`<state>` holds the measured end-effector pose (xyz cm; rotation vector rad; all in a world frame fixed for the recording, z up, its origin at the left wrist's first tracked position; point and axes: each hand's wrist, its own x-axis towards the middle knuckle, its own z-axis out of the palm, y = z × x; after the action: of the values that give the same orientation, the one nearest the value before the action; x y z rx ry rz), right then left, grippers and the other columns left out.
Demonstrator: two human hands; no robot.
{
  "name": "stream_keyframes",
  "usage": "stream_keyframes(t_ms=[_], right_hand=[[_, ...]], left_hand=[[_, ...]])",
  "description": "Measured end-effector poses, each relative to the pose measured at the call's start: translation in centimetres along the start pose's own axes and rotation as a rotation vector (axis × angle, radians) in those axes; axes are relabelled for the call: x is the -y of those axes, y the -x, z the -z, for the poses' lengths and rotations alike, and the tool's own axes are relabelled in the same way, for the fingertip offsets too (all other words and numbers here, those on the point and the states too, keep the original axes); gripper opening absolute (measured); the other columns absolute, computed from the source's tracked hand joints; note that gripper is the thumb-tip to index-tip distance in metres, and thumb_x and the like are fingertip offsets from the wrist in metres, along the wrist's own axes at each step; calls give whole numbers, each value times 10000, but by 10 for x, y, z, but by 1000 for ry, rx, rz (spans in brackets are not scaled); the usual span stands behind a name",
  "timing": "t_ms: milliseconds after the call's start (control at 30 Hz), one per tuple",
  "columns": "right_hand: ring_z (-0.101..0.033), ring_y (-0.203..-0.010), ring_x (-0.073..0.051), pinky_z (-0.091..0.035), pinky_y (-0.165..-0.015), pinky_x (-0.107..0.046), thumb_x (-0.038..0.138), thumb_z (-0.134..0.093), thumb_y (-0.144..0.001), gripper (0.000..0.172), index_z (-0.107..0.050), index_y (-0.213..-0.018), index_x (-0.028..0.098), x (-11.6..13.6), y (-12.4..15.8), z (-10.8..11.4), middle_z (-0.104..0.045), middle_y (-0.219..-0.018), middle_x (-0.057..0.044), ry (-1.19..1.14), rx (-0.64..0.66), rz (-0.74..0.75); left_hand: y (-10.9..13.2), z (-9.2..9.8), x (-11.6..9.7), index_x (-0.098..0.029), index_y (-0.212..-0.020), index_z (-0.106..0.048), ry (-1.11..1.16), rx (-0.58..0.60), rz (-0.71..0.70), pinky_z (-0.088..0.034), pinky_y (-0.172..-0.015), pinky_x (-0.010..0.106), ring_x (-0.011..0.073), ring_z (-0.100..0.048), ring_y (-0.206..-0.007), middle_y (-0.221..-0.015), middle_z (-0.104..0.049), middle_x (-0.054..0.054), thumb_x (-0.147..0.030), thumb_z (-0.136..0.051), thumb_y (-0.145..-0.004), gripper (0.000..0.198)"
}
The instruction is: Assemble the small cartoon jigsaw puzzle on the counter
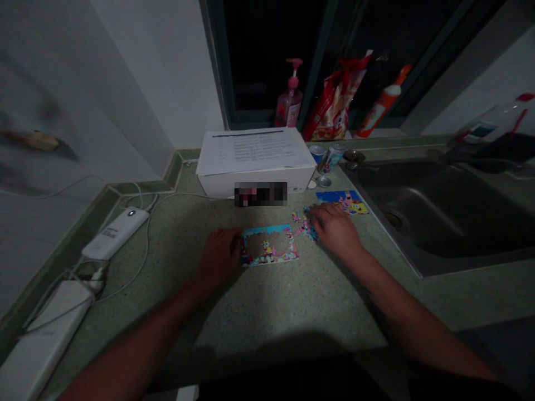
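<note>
A partly assembled jigsaw puzzle (273, 259) lies flat on the counter, its colourful border joined and a few cartoon pieces inside around a bare middle. My left hand (219, 253) is at its left edge, fingers bent and gripping the side. To the right of the puzzle is a small heap of loose puzzle pieces (308, 228). Over the right side of this heap rests my right hand (336, 227), fingers and thumb apart, fingertips touching the pieces. Partly behind that hand lies a blue cartoon picture card (353, 201).
Behind the puzzle stands a white box (254, 159) topped with printed paper. Cans (332, 159) stand beside it, near a steel sink (401, 259). A white power bank (117, 233) and cables lie left. A pink pump bottle (288, 106) and red bag (334, 106) stand by the window.
</note>
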<state>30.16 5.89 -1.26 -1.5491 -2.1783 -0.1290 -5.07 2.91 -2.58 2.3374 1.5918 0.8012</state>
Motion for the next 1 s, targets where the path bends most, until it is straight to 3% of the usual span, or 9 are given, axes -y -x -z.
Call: stream_keyframes(t_ms=[333,467,633,900,1000], right_hand=[[-639,-1231,-343,-532,-1080,-537,349,-608,-1036,327,-741,-1256,147,17,-16,-22,-710,-1283,-186,-72,34,54],[-597,-1316,-332,-481,-1150,-522,283,-577,-1040,343,-712,-1327,151,20,-20,-27,-719,-1323,-168,-89,119,97],[-645,-1222,-306,-494,-1115,-470,174,-522,-1032,368,-707,-1350,156,24,-19,-22,-740,-1261,-160,-89,164,54],[-651,-1204,-296,-481,-1091,-411,146,-536,-1012,377,-714,-1345,147,28,-24,-11,-749,-1243,-148,-78,199,-45],[-664,-1183,-306,-491,-1059,-414,211,-573,-1015,352,-726,-1324,138,33,-34,-8,-759,-1232,-155,-46,248,-79]], left_hand=[[-1,3,-3,-205,-1159,-721,8,-2,12,-578,-970,552,328,-716,-1039,-1074,-781,130,-224,-501,-1001,271],[-1,5,-5,-180,-1186,-729,10,22,50,-550,-1035,546,331,-713,-1087,-1113,-781,142,-211,-518,-989,290],[-2,3,-7,-155,-1192,-734,16,34,61,-538,-1048,525,330,-705,-1103,-1123,-780,154,-204,-537,-982,292],[-2,5,-10,-187,-1199,-727,8,41,67,-531,-1049,518,314,-698,-1099,-1138,-781,130,-201,-529,-995,285],[-2,5,-10,-185,-1204,-724,9,40,67,-534,-1044,522,319,-694,-1106,-1141,-779,134,-183,-540,-977,292]])
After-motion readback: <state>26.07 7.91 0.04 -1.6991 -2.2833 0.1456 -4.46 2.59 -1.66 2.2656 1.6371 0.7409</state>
